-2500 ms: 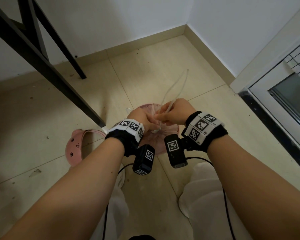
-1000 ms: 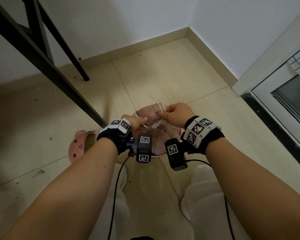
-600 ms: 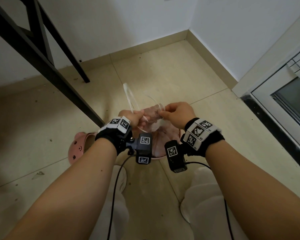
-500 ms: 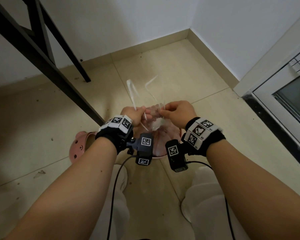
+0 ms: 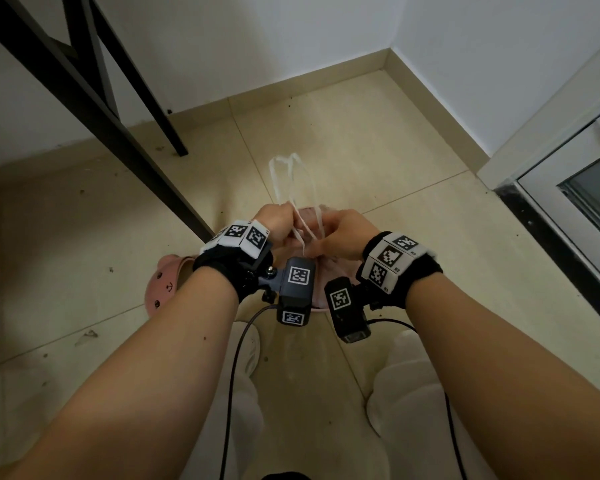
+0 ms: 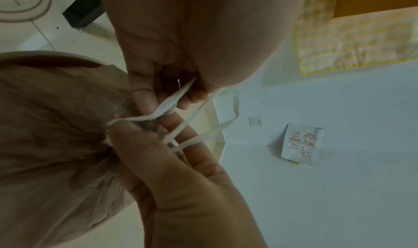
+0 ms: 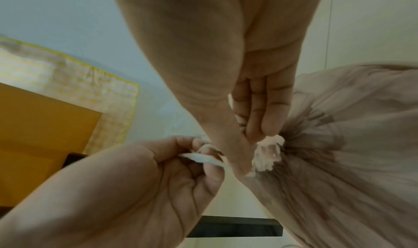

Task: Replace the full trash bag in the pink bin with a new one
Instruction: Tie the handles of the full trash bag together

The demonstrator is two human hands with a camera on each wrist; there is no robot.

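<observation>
Both hands are pinching the white drawstring (image 5: 293,188): the left hand (image 5: 274,221) pulling a strand, the right hand (image 5: 340,233) pinning the gathered neck of the trash bag (image 6: 56,126) for knotting.

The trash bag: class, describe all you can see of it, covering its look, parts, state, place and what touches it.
The trash bag is thin, see-through plastic with a pinkish-brown tint, wrinkled and bulging. Its mouth is bunched into a tight puckered neck. White drawstring loops rise from that neck. The bag sits in the pink bin on the tiled floor. The left hand pinches one strand of the string, and the right hand pinches the strings at the neck; both keep a curled grip. Whether a knot is finished cannot be told.
</observation>
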